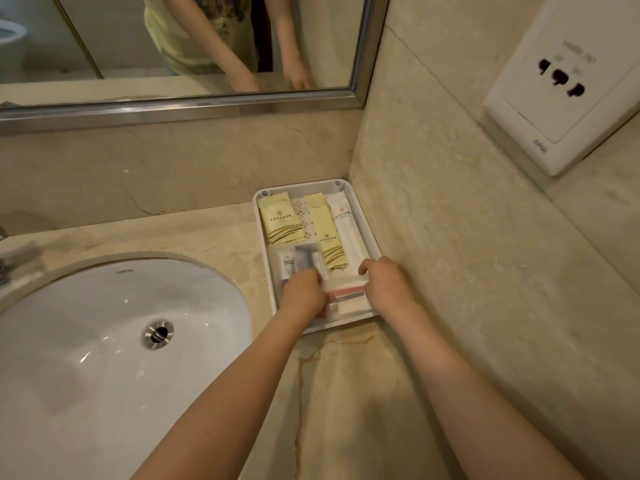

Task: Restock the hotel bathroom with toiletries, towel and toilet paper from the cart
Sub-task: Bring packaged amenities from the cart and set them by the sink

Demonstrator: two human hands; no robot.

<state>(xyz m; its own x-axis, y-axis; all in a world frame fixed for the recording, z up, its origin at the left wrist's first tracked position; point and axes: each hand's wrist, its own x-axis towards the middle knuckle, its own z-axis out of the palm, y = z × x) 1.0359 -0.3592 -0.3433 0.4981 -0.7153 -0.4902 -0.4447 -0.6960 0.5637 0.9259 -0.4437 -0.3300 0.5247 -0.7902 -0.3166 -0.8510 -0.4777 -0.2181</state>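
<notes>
A white amenity tray (369, 223) sits on the marble counter in the corner, right of the sink. It holds a wide yellow sachet (280, 220), a narrow yellow sachet (327, 233), a white long packet (344, 223) and a clear shaving kit bag (299, 259). At the tray's near end lies a clear packet with a red and white item (346, 296). My left hand (303, 294) grips that packet's left end, fingers curled. My right hand (386, 284) holds its right end, thumb pointing left over it.
A white oval sink (104, 341) with a chrome drain (158, 334) fills the counter's left. A framed mirror (180, 105) hangs above, reflecting the person's arms. A white wall socket unit (561, 98) juts from the right wall. Bare marble counter (346, 393) lies in front of the tray.
</notes>
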